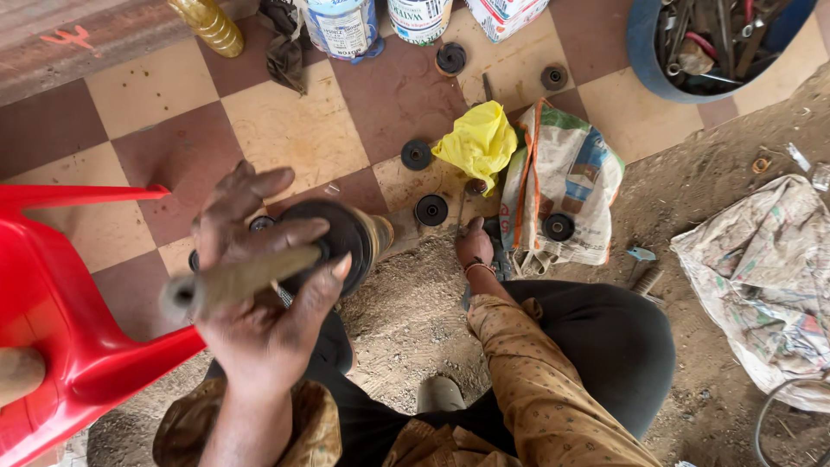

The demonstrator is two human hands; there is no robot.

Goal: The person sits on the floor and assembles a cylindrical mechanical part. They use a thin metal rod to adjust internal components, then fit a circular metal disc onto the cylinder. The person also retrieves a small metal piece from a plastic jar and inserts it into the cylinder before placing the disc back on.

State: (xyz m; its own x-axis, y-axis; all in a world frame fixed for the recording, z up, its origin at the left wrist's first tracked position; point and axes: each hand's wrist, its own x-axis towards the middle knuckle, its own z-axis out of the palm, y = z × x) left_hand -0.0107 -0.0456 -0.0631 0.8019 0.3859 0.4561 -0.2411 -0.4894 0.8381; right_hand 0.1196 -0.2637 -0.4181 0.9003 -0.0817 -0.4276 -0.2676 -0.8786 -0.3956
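Taking the yellow plastic bag [478, 141] on the checkered tile floor [285, 130] as the landmark: far to its left stands a red plastic chair [60, 320], and between chair and bag the left hand [259, 285] is raised close to the camera, fingers curled tight around a dirty shaft [233, 281] that carries a black round disc part [341, 233] with a brass-coloured end pointing towards the bag. Just below the bag the right hand [474, 246] is stretched down to the floor; its fingers rest among small parts at the edge of a woven printed sack [562, 186], and whether they have closed on anything cannot be told from here. Several black rubber discs lie around the bag, one [416, 154] just left of it, one [431, 209] below-left, one [558, 227] on the sack to its right. By my reading the step in hand is an assembly one: the shaft piece is held ready while the other hand fetches a small part from the floor, and the next move calls for a sure pinch on that part and lining it up with the shaft end. Above and left of the bag stand a yellowish bottle [207, 24] and two labelled cans [344, 26], contents unseen. Far up to the bag's right, a blue tub [648, 52] holds a jumble of spanners and other hand tools.
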